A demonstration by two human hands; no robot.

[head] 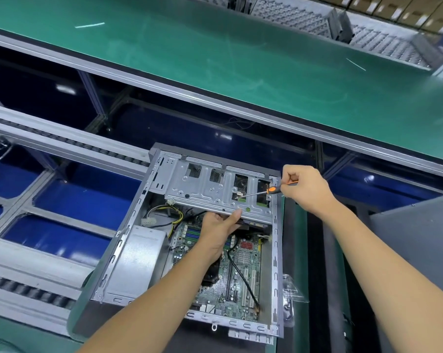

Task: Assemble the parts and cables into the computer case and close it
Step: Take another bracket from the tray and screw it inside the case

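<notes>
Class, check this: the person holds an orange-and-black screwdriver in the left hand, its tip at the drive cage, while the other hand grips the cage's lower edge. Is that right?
Not quite: the hands are swapped. The head view shows the right hand holding the orange-and-black screwdriver, its tip at the drive cage, while the left hand grips the cage's lower edge.

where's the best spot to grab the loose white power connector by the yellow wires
Pinch the white connector across its plastic body, not the wires, coming from above: the case is open upward, and the power supply and drive cage probably crowd the sides.
</notes>
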